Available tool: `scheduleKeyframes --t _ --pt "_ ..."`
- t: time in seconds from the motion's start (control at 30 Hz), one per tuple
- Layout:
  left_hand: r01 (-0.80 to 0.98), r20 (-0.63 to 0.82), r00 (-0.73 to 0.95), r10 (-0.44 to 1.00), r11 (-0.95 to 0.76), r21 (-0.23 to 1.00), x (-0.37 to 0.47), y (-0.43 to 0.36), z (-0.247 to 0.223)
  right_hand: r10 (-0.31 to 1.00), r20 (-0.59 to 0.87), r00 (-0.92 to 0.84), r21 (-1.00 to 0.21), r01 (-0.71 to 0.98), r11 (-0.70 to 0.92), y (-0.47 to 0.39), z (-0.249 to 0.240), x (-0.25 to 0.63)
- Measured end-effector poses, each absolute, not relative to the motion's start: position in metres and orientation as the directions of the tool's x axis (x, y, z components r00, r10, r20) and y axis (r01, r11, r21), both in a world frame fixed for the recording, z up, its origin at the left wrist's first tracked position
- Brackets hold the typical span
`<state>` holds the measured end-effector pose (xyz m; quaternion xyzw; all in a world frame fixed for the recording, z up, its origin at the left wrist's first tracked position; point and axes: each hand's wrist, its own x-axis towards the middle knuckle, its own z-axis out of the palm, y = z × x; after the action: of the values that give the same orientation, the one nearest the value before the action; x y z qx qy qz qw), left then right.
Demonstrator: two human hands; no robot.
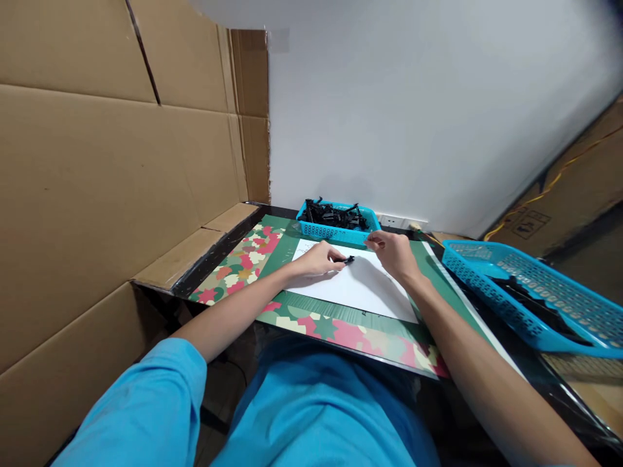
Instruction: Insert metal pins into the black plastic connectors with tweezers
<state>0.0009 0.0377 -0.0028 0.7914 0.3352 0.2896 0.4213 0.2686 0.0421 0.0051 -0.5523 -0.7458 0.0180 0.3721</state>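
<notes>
My left hand [321, 259] is low over a white sheet [360, 292], its thumb and fingers closed on a small black plastic part [349, 259] that sticks out to the right. To the right and slightly higher, my right hand [392, 251] is raised above the sheet with its fingertips pinched together. Whatever may be between those fingertips is too small to make out. Just beyond both hands stands a blue basket [335, 233] heaped with black plastic parts [335, 215].
A green mat with a camouflage-patterned border [243, 266] covers the table under the sheet. At the right, a larger blue basket [559, 279] holds several long black pieces [535, 301]. Cardboard [97, 181] walls the left side, and a white wall [389, 117] with sockets [394, 222] rises behind.
</notes>
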Motion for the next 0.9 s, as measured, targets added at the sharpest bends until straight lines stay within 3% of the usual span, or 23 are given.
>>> scheduleKeyframes --t 0.1,0.2,0.47,0.9 --pt "0.279 0.185 0.615 0.766 -0.431 0.858 0.002 0.040 -0.005 0.881 0.470 0.062 -0.769 0.519 0.374 0.046 -0.005 0.257" --pt "0.275 0.181 0.632 0.754 -0.437 0.857 0.003 0.042 -0.008 0.921 0.382 0.078 -0.865 0.381 0.326 0.047 -0.014 0.248" --pt "0.255 0.245 0.679 0.692 -0.536 0.805 0.001 0.046 -0.010 0.921 0.390 0.005 -0.781 0.532 0.328 0.046 -0.019 0.242" --pt "0.163 0.183 0.731 0.657 -0.430 0.888 -0.004 0.034 0.005 0.896 0.445 -0.001 -0.704 0.618 0.350 0.041 -0.022 0.237"
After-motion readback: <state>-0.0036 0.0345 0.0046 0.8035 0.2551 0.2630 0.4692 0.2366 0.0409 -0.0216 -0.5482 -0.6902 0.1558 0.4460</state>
